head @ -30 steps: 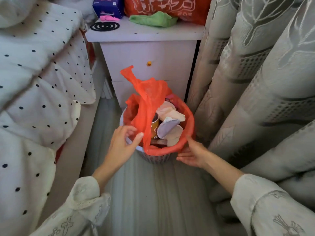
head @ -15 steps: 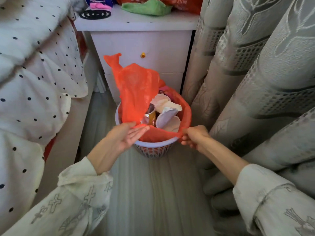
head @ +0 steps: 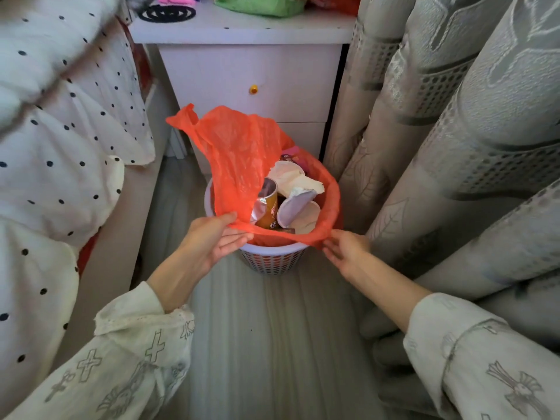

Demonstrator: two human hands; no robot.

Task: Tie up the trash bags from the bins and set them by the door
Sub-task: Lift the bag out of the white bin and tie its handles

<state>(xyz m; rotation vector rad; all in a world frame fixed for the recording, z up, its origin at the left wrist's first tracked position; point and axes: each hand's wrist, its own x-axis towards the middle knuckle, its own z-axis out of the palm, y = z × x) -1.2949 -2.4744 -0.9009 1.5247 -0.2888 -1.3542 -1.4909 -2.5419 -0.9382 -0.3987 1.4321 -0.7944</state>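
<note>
Bedroom corner: pale wood-look floor (head: 272, 344), white nightstand (head: 248, 74) at the back, grey patterned curtains (head: 454, 131) on the right, polka-dot bedding (head: 60, 147) on the left. White perforated bin (head: 272, 259) sits on the floor in front of the nightstand, just beside the curtains.

Orange trash bag (head: 239, 153) lines the bin. Its near edge is stretched between the two hands, just above the bin's front rim. Left hand (head: 212, 241) pinches the near-left edge: thumb on top of the plastic, fingers (head: 239, 239) fairly straight underneath. Right hand (head: 345, 250) grasps the near-right edge, plastic bunched at the fingertips; exact finger curl is hard to read.

Bag is thin, crinkly, translucent. Left side is pulled up into a tall flap with a handle loop at its top, standing above the bin; right side is folded over the rim. Mouth open, untied. Inside: an orange snack tube (head: 268, 207), white paper cups (head: 297, 207), crumpled wrappers.

Both forearms reach forward and down, in white sleeves with cross patterns.
</note>
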